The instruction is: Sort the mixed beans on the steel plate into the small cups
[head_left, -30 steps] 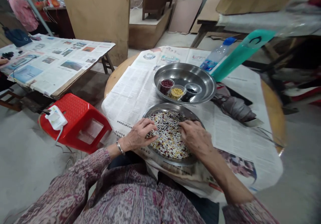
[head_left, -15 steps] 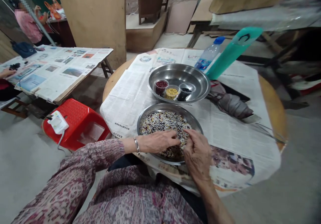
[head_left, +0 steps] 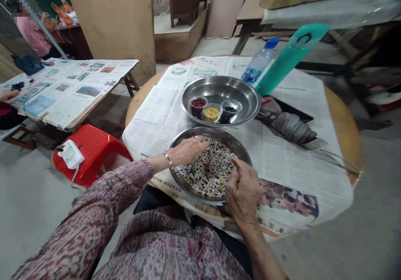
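A round steel tray [head_left: 242,149] of mixed beans [head_left: 210,176] lies on the newspaper in front of me. My left hand [head_left: 188,149] hovers over the tray's far left part, fingers curled together; a blur of beans shows just below it. My right hand [head_left: 242,188] rests at the tray's near right edge, thumb and fingers pinched over the beans. What either hand holds is hidden. Beyond it, a larger steel bowl [head_left: 250,92] holds three small cups: red beans [head_left: 198,103], yellow beans [head_left: 211,113] and black beans [head_left: 229,109].
A water bottle [head_left: 260,64] and a teal object [head_left: 288,58] lean behind the bowl, with a grey folded bundle [head_left: 290,126] to its right. A red stool [head_left: 94,146] carrying a white adapter [head_left: 70,154] stands left. Another person [head_left: 31,35] sits by a papered table [head_left: 62,90].
My left hand has moved from the tray's near middle up to its far left part and lifted off the beans. My right hand has stayed at the near right edge.
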